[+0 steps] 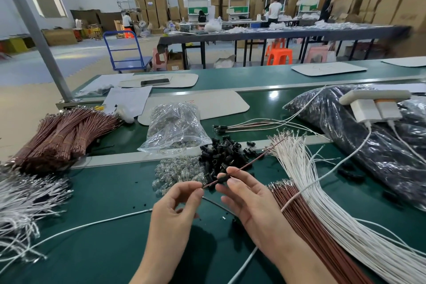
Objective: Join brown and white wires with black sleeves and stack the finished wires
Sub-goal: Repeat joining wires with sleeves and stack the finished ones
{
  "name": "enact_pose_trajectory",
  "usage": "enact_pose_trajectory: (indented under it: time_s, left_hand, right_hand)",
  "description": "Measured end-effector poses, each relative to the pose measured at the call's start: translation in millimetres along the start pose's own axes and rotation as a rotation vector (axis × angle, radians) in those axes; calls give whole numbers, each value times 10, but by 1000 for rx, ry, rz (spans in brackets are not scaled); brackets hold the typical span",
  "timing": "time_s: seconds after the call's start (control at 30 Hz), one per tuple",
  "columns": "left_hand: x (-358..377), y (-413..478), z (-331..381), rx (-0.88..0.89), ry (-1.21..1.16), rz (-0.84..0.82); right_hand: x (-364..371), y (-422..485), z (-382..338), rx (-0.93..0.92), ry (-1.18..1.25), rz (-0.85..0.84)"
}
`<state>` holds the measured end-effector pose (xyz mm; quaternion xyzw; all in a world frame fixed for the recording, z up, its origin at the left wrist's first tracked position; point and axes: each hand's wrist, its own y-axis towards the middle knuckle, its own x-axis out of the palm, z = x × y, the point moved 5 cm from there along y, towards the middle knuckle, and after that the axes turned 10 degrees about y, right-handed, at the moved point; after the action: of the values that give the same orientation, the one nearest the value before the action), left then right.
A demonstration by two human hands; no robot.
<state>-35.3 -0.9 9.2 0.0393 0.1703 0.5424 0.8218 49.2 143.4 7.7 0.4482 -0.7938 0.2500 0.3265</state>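
My left hand [177, 210] pinches the near end of a brown wire [251, 161] that slants up to the right. My right hand [244, 196] pinches a black sleeve [223, 178] threaded on that wire. Loose black sleeves [221, 152] lie in a pile just beyond my hands. Loose brown wires [306, 221] and white wires [306, 173] fan out on the right. A few joined wires with black sleeves [249, 125] lie farther back on the green table [110, 191].
Bundled brown wires [60, 136] and white wires [25, 198] lie at the left. A clear bag of small clear parts [175, 127] and loose clear parts [177, 173] sit centre. A big dark bag [359, 143] with a power strip [373, 104] fills the right.
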Motion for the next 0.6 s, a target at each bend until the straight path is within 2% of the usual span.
enact_pose_trajectory:
  time_s: [0.17,0.37,0.6]
  left_hand:
    - [20,-73,74,162,197,-14]
    - [42,-104,124,265,268,-22]
    - [54,-110,59,205,277,-78]
  right_hand:
    - [9,0,3,6,70,3]
    - [0,-6,30,31,102,31]
    - [-90,13,-156,-40,186,88]
